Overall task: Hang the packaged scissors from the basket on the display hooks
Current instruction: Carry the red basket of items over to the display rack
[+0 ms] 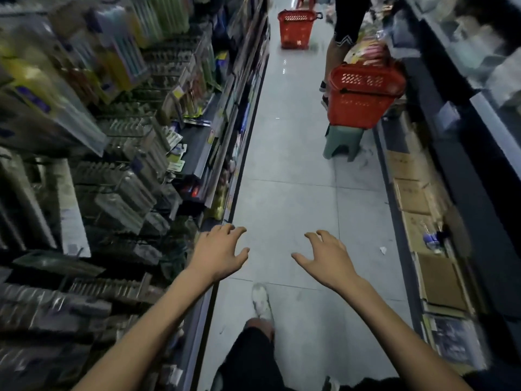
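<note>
Both my arms reach forward over the aisle floor. My left hand hovers beside the bottom edge of the left shelving with fingers spread, holding nothing. My right hand is also empty, fingers spread and slightly bent. A red basket full of packaged goods sits on a green stool far ahead on the right. The display racks on the left carry rows of hanging packages, blurred by motion. I cannot make out packaged scissors in the blur.
A second red basket stands farther down the aisle. Another person's legs stand behind the near basket. Flattened cardboard boxes line the floor along the dark right shelving. My foot in a white shoe steps on the grey tiles.
</note>
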{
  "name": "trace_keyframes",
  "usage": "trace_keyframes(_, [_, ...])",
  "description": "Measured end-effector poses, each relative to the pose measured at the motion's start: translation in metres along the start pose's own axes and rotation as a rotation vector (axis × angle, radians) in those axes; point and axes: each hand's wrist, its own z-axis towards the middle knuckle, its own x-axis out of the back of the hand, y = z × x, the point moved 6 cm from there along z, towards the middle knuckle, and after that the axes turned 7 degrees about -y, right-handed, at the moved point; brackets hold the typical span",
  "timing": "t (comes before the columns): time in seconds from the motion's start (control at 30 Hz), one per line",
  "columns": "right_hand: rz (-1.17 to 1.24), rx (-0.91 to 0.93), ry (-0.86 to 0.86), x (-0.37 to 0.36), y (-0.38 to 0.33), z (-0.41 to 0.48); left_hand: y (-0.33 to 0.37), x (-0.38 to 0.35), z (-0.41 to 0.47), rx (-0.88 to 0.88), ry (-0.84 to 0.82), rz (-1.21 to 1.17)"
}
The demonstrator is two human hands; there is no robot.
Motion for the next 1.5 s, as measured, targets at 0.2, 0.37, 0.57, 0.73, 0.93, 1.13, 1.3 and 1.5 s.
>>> trace_keyframes(0.2, [-0.069,0.004,-0.014,0.07,-0.005,0.145,-0.046,0.051,0.148,0.017,0.022,-0.037])
trace_keyframes(0.37, [-0.106,-0.021,-0.041,0.132,-0.014,0.254,-0.072,0.101,0.268,0.012,0.008,-0.061])
trace_keyframes(0.57, [-0.036,-0.052,0.026,0.216,-0.021,0.365,-0.095,0.161,0.397,-0.002,0.012,-0.106])
trace_keyframes(0.73, [-0.029,-0.072,0.042,0.27,-0.013,0.475,-0.11,0.202,0.511,-0.038,0.017,-0.086])
trace_keyframes(0.93, [-0.02,-0.07,0.031,0.326,-0.011,0.628,-0.141,0.252,0.661,-0.027,-0.02,-0.051])
trace_keyframes(1.13, [-0.05,-0.059,0.005,0.382,-0.016,0.749,-0.158,0.308,0.787,-0.014,-0.051,-0.059])
trace_keyframes(1.3, [-0.05,-0.048,0.028,0.432,-0.017,0.848,-0.165,0.353,0.888,-0.022,-0.052,-0.02])
trace_keyframes(1.5, [-0.071,-0.043,0.025,0.488,-0.011,0.98,-0.179,0.383,1.025,-0.042,-0.126,0.005])
